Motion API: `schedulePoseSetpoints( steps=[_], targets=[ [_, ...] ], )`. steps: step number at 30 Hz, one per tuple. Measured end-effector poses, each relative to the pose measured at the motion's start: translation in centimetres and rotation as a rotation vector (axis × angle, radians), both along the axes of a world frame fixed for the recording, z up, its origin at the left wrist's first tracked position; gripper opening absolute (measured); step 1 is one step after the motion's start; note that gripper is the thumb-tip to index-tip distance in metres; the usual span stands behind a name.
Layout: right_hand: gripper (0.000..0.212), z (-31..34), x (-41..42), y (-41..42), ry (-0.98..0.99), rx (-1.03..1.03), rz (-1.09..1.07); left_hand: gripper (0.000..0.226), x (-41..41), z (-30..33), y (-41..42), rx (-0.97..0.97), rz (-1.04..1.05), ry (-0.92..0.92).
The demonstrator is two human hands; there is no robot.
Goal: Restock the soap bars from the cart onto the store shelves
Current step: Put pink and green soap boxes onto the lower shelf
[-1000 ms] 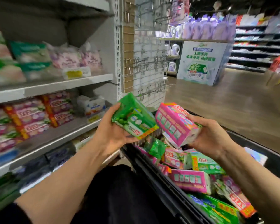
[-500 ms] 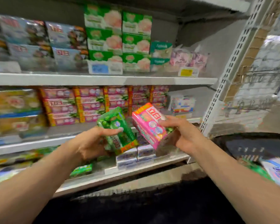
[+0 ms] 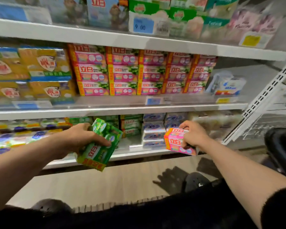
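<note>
a green soap pack [image 3: 98,145] is gripped in the left hand [image 3: 80,138], with the thumb laid across its face and the fingers wrapped behind; the pack is tilted, its yellow-banded end lowest, and is held in the air just in front of the front edge of the lower shelf [image 3: 127,152]. a pink soap pack [image 3: 176,141] is clasped from above and the side by the right hand [image 3: 194,135], likewise held off the shelf, close to its front edge and further to the right. between the two hands, on the lower shelf, a stack of white and blue soap bars [image 3: 153,131] is seen, and just left of it a column of green packs [image 3: 130,124] stands toward the back. on the middle shelf [image 3: 116,109], rows of matching pink packs [image 3: 144,72] are stacked three high, filling the middle of it, with yellow packs [image 3: 45,71] at its left end and a white and blue pack [image 3: 229,85] near its right end. a blue price tag [image 3: 142,26] reading 9.00 is fixed to the front edge of the upper shelf [image 3: 89,36]. the dark rim of the cart [image 3: 281,146] is visible at the right edge of the view.
</note>
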State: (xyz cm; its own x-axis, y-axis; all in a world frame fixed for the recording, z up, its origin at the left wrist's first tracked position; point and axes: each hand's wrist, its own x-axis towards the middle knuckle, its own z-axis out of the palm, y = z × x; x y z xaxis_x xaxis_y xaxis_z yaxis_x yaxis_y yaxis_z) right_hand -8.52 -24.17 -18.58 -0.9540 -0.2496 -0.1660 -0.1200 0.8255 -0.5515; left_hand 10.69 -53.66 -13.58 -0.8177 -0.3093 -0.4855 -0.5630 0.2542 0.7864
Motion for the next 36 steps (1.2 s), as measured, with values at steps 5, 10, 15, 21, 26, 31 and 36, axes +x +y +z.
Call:
schedulePoseSetpoints(
  steps=[5, 10, 15, 21, 26, 31, 36],
  targets=[
    [0.073, -3.5, -0.1, 1.5, -0.087, -0.103, -0.036, 0.075, -1.3, -0.8, 0.5, -0.088, -0.036, -0.081],
    [0.072, 0.8, 1.6, -2.1, -0.153, -0.357, 0.287, 0.051, -2.6, 0.3, 0.4, -0.096, -0.064, -0.001],
    [0.064, 8.4, 0.6, -6.1, 0.112, -0.590, 0.361, 0.060, -3.8, 2.8, 0.0, -0.094, 0.102, 0.248],
    [0.065, 11.3, -1.8, -11.1, 0.353, -0.540, 0.379, 0.083, -4.9, 4.2, -1.7, -0.166, 0.315, 0.393],
    [0.058, 10.5, -1.1, -17.7, 0.420, -0.452, 0.509, 0.074, -3.3, 4.2, -4.9, -0.225, 0.427, 0.393],
    [0.054, 9.1, -1.0, -25.7, 0.381, -0.361, 0.614, 0.070, -0.4, 3.9, -9.0, -0.094, 0.575, 0.343],
    [0.043, 7.4, -1.5, -28.6, 0.185, -0.124, 0.654, 0.059, 1.2, 4.8, -11.2, 0.330, 0.552, 0.297]
  ],
)
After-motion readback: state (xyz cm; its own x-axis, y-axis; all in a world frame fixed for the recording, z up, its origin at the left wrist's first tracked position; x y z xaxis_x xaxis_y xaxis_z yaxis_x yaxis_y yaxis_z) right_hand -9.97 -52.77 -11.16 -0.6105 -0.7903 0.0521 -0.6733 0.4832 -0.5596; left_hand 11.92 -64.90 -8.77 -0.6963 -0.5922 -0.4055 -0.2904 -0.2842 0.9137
